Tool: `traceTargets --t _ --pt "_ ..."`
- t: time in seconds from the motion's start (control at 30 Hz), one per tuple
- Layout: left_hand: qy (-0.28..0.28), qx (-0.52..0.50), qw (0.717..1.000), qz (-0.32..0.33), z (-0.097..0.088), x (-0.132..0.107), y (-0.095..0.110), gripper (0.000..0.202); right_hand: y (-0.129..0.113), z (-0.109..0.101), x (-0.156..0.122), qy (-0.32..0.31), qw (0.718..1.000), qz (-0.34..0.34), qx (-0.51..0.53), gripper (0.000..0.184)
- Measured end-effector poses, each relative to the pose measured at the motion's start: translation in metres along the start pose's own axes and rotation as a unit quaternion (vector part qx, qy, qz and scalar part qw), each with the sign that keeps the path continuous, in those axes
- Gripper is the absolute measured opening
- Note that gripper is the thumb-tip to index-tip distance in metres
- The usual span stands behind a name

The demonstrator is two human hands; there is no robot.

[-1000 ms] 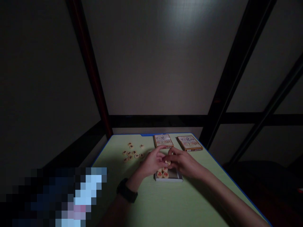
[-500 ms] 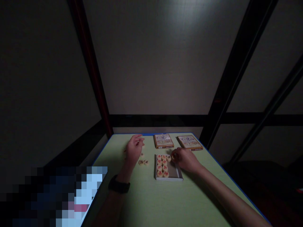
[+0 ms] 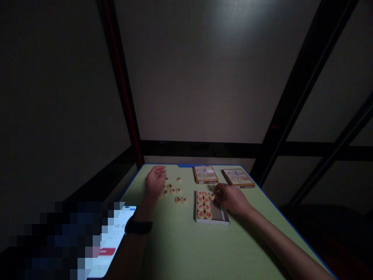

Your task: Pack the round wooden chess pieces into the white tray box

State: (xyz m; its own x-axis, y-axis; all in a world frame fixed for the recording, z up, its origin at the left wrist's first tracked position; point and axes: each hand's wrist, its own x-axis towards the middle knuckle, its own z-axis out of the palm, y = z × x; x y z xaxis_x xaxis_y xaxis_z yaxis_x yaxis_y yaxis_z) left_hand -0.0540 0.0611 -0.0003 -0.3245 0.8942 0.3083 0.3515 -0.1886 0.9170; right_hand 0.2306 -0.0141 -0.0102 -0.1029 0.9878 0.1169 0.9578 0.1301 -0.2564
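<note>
My right hand is at the far right corner of a shallow open box, its fingers pinched on a Chinese chess piece that they mostly cover. Several round pieces with red characters stand in two columns on the left of the box. One dark-marked piece starts a third column. To the left, my left hand hovers among loose dark-marked pieces, fingers curled in. Whatever is between those fingertips is hidden.
Two flat printed boxes lie toward the far edge of the green table. At the left edge is a lit phone, partly pixelated. A wall rises behind the table.
My left hand has moved left, uncovering more loose pieces. My right hand stays at the box's far corner, lowering its piece beside the dark-marked one. The view has shifted slightly.
</note>
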Motion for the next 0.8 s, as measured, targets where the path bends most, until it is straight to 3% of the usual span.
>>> traceTargets --t 0.13,0.37,0.47,0.6,0.7,0.8 --pt "-0.046 0.189 0.979 0.059 -0.007 -0.006 0.003 0.019 0.0 -0.001 -0.001 -0.002 1.0 0.004 0.003 0.023" --pt "-0.114 0.41 0.897 0.125 -0.009 -0.019 -0.007 0.03 0.001 -0.014 0.01 -0.002 0.998 -0.029 0.053 0.035" --pt "-0.122 0.45 0.877 0.116 -0.009 -0.022 -0.015 0.035 -0.021 -0.013 0.038 -0.003 0.993 -0.114 0.042 0.032" --pt "-0.14 0.495 0.853 0.081 -0.012 -0.023 -0.015 0.036 -0.07 0.007 0.088 -0.049 0.972 -0.229 -0.029 0.034" --pt "-0.15 0.509 0.846 0.062 -0.018 -0.022 -0.013 0.033 -0.098 0.025 0.118 -0.086 0.963 -0.24 -0.085 0.031" --pt "-0.139 0.501 0.853 0.047 -0.023 -0.019 -0.016 0.028 -0.109 0.035 0.136 -0.102 0.961 -0.238 -0.1 0.027"
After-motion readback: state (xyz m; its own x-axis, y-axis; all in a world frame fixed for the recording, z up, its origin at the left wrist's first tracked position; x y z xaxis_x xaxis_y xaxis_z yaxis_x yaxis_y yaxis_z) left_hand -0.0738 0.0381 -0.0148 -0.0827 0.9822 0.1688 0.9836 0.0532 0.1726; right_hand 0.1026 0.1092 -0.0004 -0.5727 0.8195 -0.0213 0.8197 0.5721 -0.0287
